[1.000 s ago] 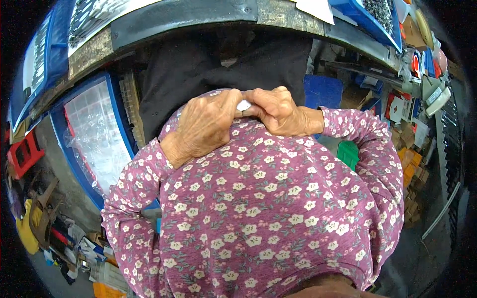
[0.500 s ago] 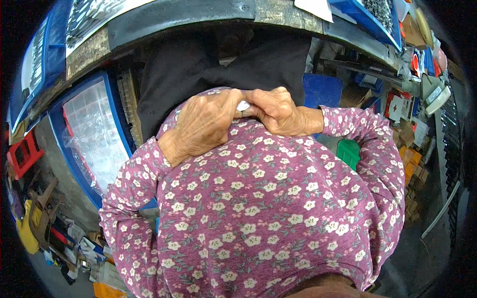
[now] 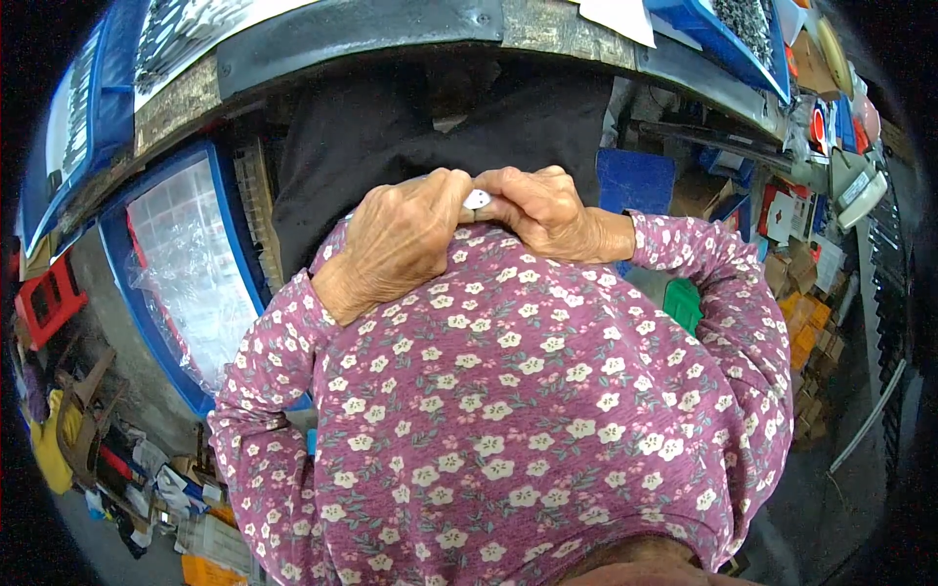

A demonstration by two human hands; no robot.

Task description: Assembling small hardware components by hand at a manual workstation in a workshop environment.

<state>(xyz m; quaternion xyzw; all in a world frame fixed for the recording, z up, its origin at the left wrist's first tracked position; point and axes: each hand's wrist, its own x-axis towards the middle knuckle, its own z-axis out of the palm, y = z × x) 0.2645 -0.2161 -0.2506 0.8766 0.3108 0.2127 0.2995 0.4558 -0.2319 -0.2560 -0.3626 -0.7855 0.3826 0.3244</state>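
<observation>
Both of my hands meet at my waist, in front of the purple flowered top. A small white piece (image 3: 477,199) with dark dots shows between them; its kind is too small to tell. My right hand (image 3: 547,210) is closed, with thumb and forefinger pinching this piece. My left hand (image 3: 403,234) is closed too, its curled fingertips against the piece's left side. The left fingertips are mostly hidden behind the back of the hand.
A workbench edge (image 3: 362,49) crosses the top, bearing blue trays (image 3: 728,44) of small dark parts. To the left stands a blue-framed crate (image 3: 186,264) with clear plastic inside. A red stool-like item (image 3: 47,303) lies farther left; cardboard boxes (image 3: 806,342) are piled at right.
My hands have shifted very slightly toward the bench. The white piece has turned a little, so its dark dots now show.
</observation>
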